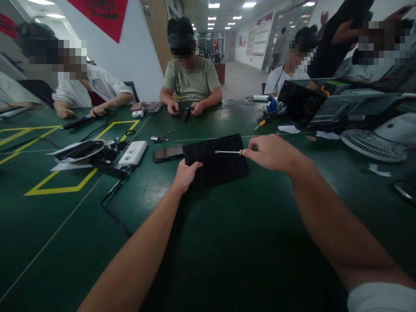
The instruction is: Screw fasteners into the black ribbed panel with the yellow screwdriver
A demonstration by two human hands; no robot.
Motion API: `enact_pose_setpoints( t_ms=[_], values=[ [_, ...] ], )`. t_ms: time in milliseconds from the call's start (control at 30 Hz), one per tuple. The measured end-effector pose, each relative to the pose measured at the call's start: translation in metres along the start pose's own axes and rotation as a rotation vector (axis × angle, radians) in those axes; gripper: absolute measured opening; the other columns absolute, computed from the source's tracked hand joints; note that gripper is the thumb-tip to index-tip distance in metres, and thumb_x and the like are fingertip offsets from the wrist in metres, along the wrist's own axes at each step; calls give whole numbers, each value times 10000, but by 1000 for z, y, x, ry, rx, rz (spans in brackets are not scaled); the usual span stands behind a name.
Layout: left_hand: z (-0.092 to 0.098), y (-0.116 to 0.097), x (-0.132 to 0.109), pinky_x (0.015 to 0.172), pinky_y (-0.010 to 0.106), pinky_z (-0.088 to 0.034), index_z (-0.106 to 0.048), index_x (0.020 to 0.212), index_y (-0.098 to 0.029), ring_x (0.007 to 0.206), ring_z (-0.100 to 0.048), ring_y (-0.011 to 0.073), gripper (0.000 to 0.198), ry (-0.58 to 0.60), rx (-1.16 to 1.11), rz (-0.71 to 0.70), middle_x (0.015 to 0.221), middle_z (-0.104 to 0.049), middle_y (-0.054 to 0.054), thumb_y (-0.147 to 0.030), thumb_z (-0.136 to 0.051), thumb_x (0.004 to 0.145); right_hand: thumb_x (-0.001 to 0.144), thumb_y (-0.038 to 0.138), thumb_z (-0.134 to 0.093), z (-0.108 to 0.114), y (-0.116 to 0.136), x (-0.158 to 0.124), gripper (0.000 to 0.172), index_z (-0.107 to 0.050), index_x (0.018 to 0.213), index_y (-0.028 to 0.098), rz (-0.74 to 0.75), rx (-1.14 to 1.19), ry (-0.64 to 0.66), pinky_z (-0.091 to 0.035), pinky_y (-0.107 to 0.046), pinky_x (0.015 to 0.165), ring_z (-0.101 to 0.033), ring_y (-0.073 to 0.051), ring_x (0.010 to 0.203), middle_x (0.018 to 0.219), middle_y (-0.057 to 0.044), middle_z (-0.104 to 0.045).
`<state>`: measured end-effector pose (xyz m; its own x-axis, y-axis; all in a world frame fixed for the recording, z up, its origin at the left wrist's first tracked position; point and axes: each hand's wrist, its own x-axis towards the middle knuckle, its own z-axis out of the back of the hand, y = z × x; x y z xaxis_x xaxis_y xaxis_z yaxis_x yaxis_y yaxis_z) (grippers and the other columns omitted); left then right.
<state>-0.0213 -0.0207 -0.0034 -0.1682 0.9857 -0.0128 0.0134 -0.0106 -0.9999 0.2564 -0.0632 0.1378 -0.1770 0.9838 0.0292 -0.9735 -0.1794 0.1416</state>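
My left hand (187,177) grips the left edge of a flat black rectangular panel (224,167), thumb on its top face and fingers underneath. The panel is tilted over the green table. In the fingers of my right hand (276,152) is a thin screwdriver (229,152); its shaft points left across the panel, and a bit of yellow handle shows. The tip is at or just above the panel's surface; I cannot tell whether it touches. Partly behind the panel lies a dark, long flat piece (169,152).
Small metal parts (159,138) lie beyond the panel. A white power bank (133,154) and cables are on the left. At right are a yellow-handled screwdriver (261,124), paper scraps, a white fan (373,141) and an opened computer case (344,106). Other people sit across the table.
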Motion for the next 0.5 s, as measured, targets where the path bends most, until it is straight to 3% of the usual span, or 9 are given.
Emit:
enact_pose_setpoints(
  t_ms=[133,500],
  values=[
    [0,1,1,814,376,-576,-738,871,-178,860,-708,256,357,-12,2,-10,897,-767,57,-323,-844,562,921,499,-647,-2,-2,0,332,-747,1054,213,21,-4,-34,-387,-369,681,-677,-288,887,970,-119,-771],
    [0,0,0,822,386,-571,-732,873,-178,831,-704,251,373,-15,-6,-5,859,-756,45,-332,-845,553,927,471,-630,-4,-5,1,278,-730,1006,224,61,4,-49,-380,-372,686,-674,-281,874,961,-106,-774]
  ],
)
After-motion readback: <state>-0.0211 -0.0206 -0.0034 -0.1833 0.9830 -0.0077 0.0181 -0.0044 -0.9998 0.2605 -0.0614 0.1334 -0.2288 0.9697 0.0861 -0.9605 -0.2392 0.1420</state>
